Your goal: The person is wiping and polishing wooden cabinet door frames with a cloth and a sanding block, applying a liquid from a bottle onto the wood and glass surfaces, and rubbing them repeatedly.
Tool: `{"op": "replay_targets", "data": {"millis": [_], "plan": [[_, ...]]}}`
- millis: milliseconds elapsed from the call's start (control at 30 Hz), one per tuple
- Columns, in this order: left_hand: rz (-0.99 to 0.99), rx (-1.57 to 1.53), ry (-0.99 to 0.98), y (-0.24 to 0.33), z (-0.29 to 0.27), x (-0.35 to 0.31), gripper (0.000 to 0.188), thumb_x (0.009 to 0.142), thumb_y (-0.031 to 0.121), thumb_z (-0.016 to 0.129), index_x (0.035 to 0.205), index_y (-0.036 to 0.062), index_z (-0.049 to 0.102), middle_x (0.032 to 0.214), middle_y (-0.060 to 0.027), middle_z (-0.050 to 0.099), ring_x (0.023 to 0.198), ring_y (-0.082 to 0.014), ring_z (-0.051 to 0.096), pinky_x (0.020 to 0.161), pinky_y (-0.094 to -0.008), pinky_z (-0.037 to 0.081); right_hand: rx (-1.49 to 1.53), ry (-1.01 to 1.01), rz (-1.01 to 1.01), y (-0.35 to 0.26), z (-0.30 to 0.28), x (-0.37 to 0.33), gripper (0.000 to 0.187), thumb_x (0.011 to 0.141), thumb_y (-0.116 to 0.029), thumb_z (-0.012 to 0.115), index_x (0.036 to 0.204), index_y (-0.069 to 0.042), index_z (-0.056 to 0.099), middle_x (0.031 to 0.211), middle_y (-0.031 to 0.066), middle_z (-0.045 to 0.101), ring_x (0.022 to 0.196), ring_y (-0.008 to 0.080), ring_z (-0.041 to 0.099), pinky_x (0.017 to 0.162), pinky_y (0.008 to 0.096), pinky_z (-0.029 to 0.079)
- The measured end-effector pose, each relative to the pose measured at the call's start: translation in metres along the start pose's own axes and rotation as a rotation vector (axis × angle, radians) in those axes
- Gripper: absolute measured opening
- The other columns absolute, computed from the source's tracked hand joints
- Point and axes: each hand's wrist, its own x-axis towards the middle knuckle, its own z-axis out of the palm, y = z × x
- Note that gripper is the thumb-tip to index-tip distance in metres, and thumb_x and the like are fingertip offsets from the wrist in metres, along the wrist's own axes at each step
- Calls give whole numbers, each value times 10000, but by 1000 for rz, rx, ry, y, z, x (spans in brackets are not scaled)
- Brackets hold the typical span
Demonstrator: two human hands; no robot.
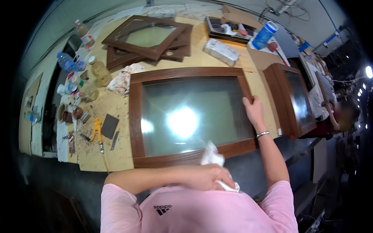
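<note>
The brown-framed glass panel lies along the front edge of the table. The left hand clutches a white cloth just off that edge; the right hand grips the panel's right side.

Person in a light pink T-shirt, short sleeves, plain fabric. Left sleeve and right sleeve same pink, loose, some creases, ending around elbow level; forearms uncovered. Small black print on the left side of the chest: slanted bars plus lettering, upside down from this view. Silver-coloured bracelet on right wrist, narrow band, shiny. Left hand and right hand bare.
</note>
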Motion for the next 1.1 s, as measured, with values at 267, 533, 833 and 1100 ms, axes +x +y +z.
{"op": "replay_targets", "data": {"millis": [267, 533, 833, 1100], "plan": [[-97, 959, 1214, -25, -254, 18, 481, 912, 306, 602, 1336, 80, 575, 1327, -169, 590, 1178, -297, 578, 1025, -424, 436, 416, -117, 46, 17, 18, 21, 364, 882, -331, 610, 956, 25, 641, 883, 238, 683, 873, 379, 662, 791, 435, 489], [33, 685, 688, -56, -84, 132, 325, 735, -1, 620, 1030, 91, 722, 1005, -129, 681, 984, -323, 620, 896, -431, 471, 951, -213, 133, 55, 12, 9, 253, 932, -182, 539, 984, 38, 652, 863, 121, 663, 836, 211, 604, 781, 345, 466], [-353, 796, 1497, -14, -5, 11, 301, 709, -37, 556, 973, 12, 691, 1011, -137, 693, 956, -309, 631, 879, -388, 487, 691, -247, 61, 115, 24, 117, 211, 906, -195, 628, 825, -10, 690, 754, 41, 654, 612, 145, 582, 585, 322, 478], [-546, 1282, 1303, -21, 2, 36, 324, 654, 15, 586, 971, 58, 635, 1056, -97, 641, 969, -344, 558, 879, -451, 446, 73, 3, -334, 117, 79, 257, 90, 774, -121, 665, 794, -95, 749, 891, 126, 679, 950, 305, 624, 810, 420, 514]]}}
